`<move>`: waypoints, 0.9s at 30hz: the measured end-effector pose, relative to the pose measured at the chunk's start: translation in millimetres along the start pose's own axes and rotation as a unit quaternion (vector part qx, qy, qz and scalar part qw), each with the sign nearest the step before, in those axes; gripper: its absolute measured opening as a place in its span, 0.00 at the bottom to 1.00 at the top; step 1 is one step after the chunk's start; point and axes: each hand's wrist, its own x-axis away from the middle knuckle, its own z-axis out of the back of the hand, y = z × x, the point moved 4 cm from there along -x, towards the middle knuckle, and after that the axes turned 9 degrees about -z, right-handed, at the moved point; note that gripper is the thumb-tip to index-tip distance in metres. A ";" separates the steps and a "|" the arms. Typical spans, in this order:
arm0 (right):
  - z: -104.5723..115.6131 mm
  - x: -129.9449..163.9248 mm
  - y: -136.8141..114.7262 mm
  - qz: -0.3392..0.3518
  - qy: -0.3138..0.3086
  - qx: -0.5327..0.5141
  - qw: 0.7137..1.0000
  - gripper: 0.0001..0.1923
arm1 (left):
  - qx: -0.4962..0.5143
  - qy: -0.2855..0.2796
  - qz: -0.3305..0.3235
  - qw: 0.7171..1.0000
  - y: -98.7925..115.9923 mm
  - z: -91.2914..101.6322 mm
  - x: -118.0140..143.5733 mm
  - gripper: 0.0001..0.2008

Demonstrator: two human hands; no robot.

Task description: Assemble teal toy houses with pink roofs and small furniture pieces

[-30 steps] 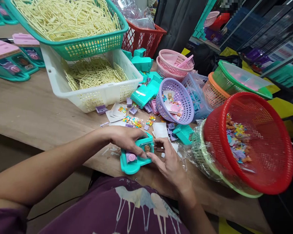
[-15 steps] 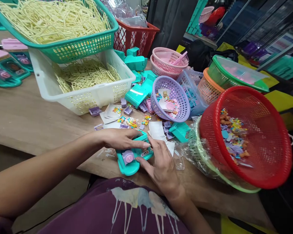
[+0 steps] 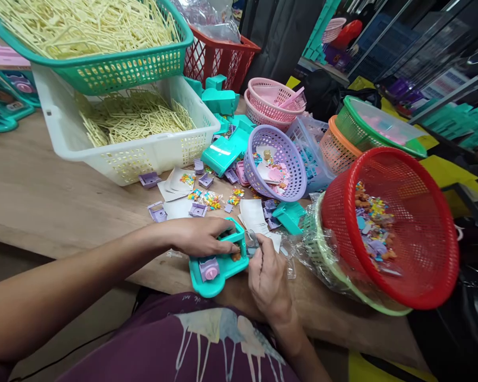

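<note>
Mid-assembly: left hand (image 3: pixel 201 237) clamped over the teal toy housing (image 3: pixel 217 262) at the near table edge (image 3: pixel 43 201), right hand (image 3: pixel 267 276) pinching a clear cover (image 3: pixel 252 242) beside it; seating likely needs careful alignment.

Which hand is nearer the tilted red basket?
Right. The right hand lies between the teal toy and the red basket; the left hand rests on the toy's far side.

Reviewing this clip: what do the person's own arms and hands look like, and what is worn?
Both forearms are bare, with no sleeves reaching them. The left hand and right hand wear no gloves; no rings, watch or bracelets show. A purple shirt with a pale dripping print covers the torso.
</note>
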 end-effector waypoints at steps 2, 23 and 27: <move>-1.3 -2.5 0.5 -0.013 -0.014 0.037 0.999 0.17 | -0.030 -0.002 0.030 0.999 3.6 -1.2 -0.7 0.16; 0.9 1.2 12.4 -0.085 0.011 -0.126 0.988 0.07 | -0.104 0.046 0.045 0.993 2.8 -1.6 -12.2 0.14; -0.8 3.7 8.1 -0.050 0.081 -0.103 0.990 0.07 | -0.106 0.037 0.050 0.992 1.4 -1.3 -12.8 0.16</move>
